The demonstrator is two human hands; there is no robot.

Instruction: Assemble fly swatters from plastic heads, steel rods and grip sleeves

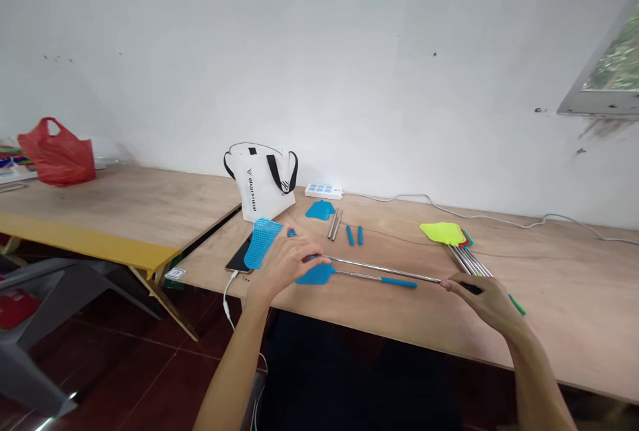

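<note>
Between my hands stretches a telescopic fly swatter (384,269), its thin metal rod drawn out long. Closed around the head end of the rod is my left hand (294,259), with the blue mesh head (263,243) showing past it. My right hand (482,294) grips the other end; a dark bit shows in its fingers, and the rest of that end is hidden. Just below the rod, a second blue fly swatter (317,275) lies on the table, its blue handle (399,283) pointing right.
Behind lie a loose blue swatter head (320,209), metal rods (335,225) and two blue handles (355,235). A stack of swatters with a yellow head (442,233) is at right. A white bag (264,185), power strip (323,191) and phone (238,259) stand or lie leftward on the table (559,324).
</note>
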